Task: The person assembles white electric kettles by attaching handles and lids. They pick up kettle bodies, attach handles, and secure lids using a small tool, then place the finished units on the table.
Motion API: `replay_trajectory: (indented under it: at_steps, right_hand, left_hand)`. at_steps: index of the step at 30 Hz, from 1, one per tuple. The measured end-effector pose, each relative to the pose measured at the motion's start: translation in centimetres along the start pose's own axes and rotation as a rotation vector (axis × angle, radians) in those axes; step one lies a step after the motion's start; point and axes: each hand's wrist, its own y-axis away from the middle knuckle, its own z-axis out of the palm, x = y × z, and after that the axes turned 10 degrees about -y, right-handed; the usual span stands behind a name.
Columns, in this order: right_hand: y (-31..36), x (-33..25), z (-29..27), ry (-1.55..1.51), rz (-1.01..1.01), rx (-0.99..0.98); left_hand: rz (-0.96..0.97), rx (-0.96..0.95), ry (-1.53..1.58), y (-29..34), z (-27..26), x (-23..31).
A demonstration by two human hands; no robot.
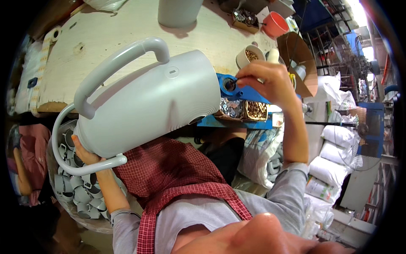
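A large light-grey plastic jug body [148, 101] lies tilted across my front, its wide end to the right. A fixed curved handle [114, 67] stands along its upper side, and a bail handle [57, 139] loops round its left end. My left hand [86, 153] supports that left end from below, fingers closed round it and partly hidden. Beyond the wide end, my right hand [266, 80] pinches a small dark piece over a round socket [229, 84] in a blue metal fixture [253, 94]. What the piece is, I cannot make out.
Boxes of silvery washers [231, 108] and brass-coloured small parts [256, 110] sit below the fixture. Behind are a white tub [244, 58], a red bucket [275, 24] and an open carton [311, 63]. A bag of grey parts [82, 192] stands lower left, white sacks [327, 165] at right.
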Motion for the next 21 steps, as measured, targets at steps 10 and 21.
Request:
replay_trajectory:
  at_steps: [10,21]
  right_hand:
    - [-0.7,-0.6,0.7,0.030,0.108,-0.141]
    - [-0.8,-1.0,-1.0,0.041,0.133,-0.197]
  left_hand:
    - [-0.004,0.028,0.037,1.1,1.0,2.1]
    - [0.011,0.021,0.067,2.0,1.3,2.4]
